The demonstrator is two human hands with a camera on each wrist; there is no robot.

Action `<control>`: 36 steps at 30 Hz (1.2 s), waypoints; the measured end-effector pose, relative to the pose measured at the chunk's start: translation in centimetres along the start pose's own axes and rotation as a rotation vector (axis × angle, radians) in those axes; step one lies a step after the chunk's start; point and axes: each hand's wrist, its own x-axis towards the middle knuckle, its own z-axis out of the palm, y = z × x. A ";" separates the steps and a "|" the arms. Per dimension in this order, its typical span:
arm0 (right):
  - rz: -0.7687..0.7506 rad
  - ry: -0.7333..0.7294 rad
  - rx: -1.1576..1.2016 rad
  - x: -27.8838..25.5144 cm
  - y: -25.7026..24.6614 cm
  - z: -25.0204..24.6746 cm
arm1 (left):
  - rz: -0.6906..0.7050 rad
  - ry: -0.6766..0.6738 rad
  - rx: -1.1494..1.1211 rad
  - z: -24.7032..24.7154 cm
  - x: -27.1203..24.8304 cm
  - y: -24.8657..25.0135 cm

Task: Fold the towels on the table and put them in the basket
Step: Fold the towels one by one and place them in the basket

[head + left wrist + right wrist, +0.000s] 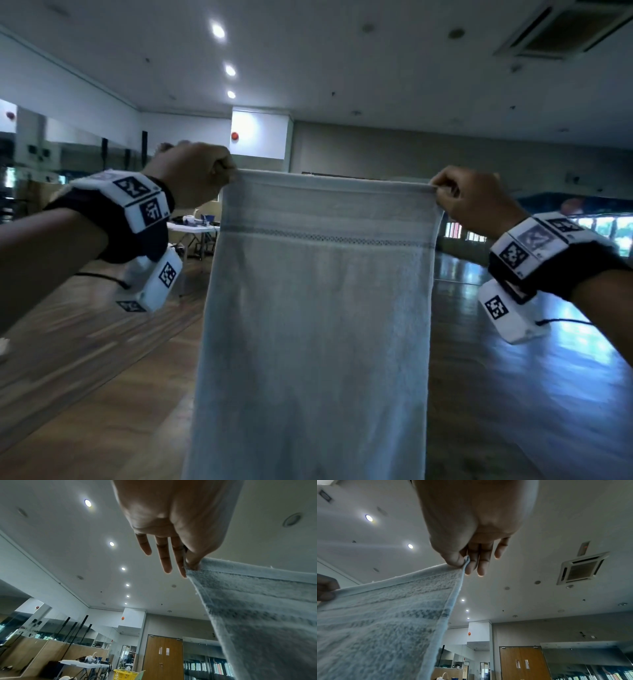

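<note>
Pale blue-grey terry towel [315, 308] hangs centre frame, top hem taut. Left hand [195, 176] pinches upper-left corner, right hand [474, 198] upper-right; other fingers [164, 555] loose. Risk: thin thumb-and-finger pinch slips, corner drops, towel sags. Lower edge out of view, may drag. Open wooden floor [102, 394] both sides. Yellow basket [125, 674] far, bottom of left-wrist view.

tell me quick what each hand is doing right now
Left hand: pinches the towel's top left corner.
Right hand: pinches its top right corner.
</note>
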 end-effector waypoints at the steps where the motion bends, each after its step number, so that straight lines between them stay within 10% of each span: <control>1: 0.003 -0.006 -0.017 0.3 0.2 0.4 | 0.002 -0.009 0.004 0.5 0.4 -0.2; 11: 0.097 -0.248 -0.083 -2.7 3.6 13.1 | -0.065 -0.234 0.061 13.8 -2.1 -2.5; 20: 0.239 -0.216 0.020 -4.8 5.7 20.4 | -0.131 -0.162 -0.053 21.3 -3.9 -2.3; 36: -0.128 -1.220 0.065 -37.7 3.2 29.6 | -0.021 -1.143 -0.103 32.4 -36.6 -3.0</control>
